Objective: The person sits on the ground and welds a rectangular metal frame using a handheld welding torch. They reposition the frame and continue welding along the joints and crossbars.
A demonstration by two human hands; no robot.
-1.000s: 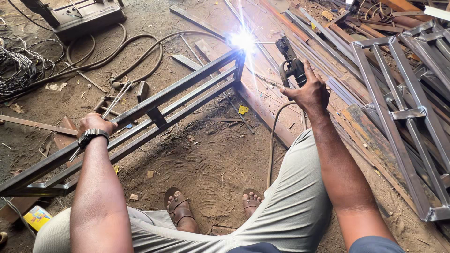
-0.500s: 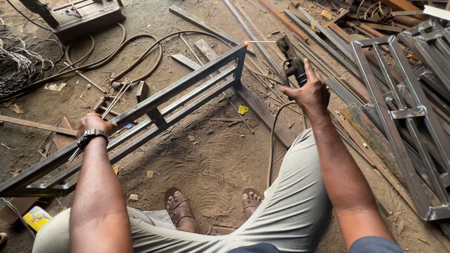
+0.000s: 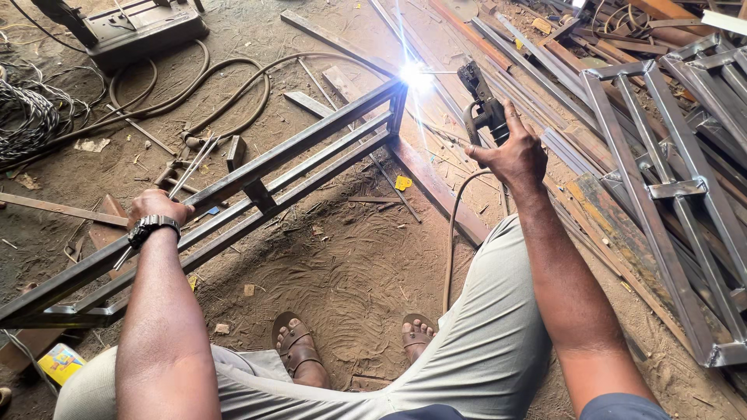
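A long steel frame of square tubing lies tilted across my lap, running from lower left to upper middle. My left hand, with a wristwatch, rests closed on the frame's upper rail. My right hand grips a black welding electrode holder, its thin rod reaching left to the frame's far corner. A bright white arc burns at that corner. A cable drops from the holder past my right knee.
A welding machine stands at the top left with thick hoses curling over the dirt. Coiled wire lies at the left edge. Finished steel frames and loose bars are stacked at the right. My sandalled feet rest below.
The arc was burning a second ago, was out half a second ago, and is burning again at the frame's far corner. Both hands stay nearly where they were.
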